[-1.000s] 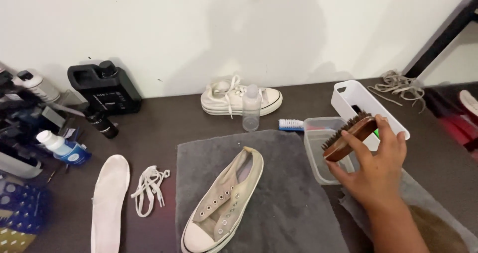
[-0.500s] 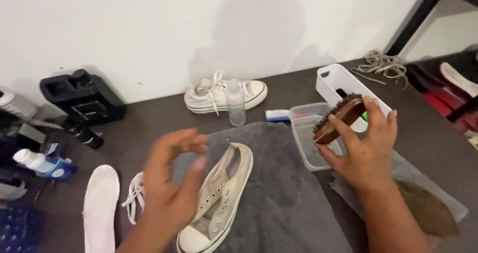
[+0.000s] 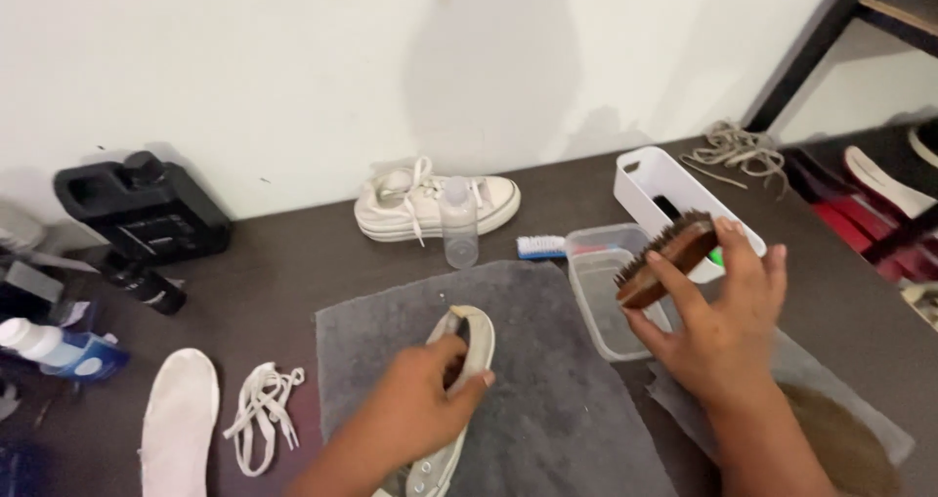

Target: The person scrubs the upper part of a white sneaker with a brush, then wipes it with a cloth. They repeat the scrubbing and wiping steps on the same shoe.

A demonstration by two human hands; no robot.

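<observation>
The left hand (image 3: 415,414), raised and loose half a second ago, now grips the canvas shoe (image 3: 459,360) at its heel opening on the fuzzy grey towel (image 3: 547,399). The right hand (image 3: 718,326) still holds the bristly wooden brush (image 3: 664,259) over the clear tub (image 3: 606,292).

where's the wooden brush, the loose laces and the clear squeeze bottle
wooden brush (image 3: 667,262), head view, on its brown wooden back
loose laces (image 3: 258,414), head view, on the middle of the white bundle
clear squeeze bottle (image 3: 459,228), head view, on its body below the cap
</observation>
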